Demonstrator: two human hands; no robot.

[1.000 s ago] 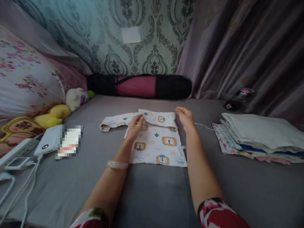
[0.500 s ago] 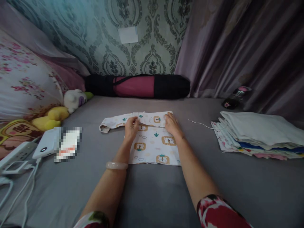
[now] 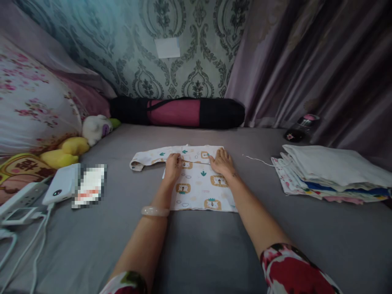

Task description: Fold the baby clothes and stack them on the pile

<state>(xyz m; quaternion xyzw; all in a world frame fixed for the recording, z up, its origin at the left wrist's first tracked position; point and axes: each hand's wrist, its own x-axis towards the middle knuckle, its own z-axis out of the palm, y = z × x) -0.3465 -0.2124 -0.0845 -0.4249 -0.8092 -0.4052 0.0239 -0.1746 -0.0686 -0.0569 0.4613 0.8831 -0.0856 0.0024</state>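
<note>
A small white long-sleeved top [image 3: 199,188], printed with lion faces and green leaves, lies on the grey sheet. One sleeve is folded across its upper part, while the other sleeve [image 3: 143,158] sticks out to the left. My left hand [image 3: 173,165], with a pale bangle on the wrist, is closed on the cloth near the left shoulder; its fingertips are partly hidden. Spread on the right end of the folded sleeve is my right hand [image 3: 221,162], its fingers open and pressing down. My right forearm covers part of the top's right edge.
To the right is a stack of folded clothes [image 3: 333,167], with a white cord [image 3: 260,160] beside it and a dark bottle [image 3: 301,128] behind. A long black and pink bag [image 3: 174,112] lies by the wall. Left are a power bank [image 3: 63,183], power strip [image 3: 26,196] and plush toys [image 3: 61,153].
My right hand has come from beside the top's right edge onto the folded sleeve, and its fingers have spread flat. The folded sleeve lies flatter. My left hand stays near the left shoulder.
</note>
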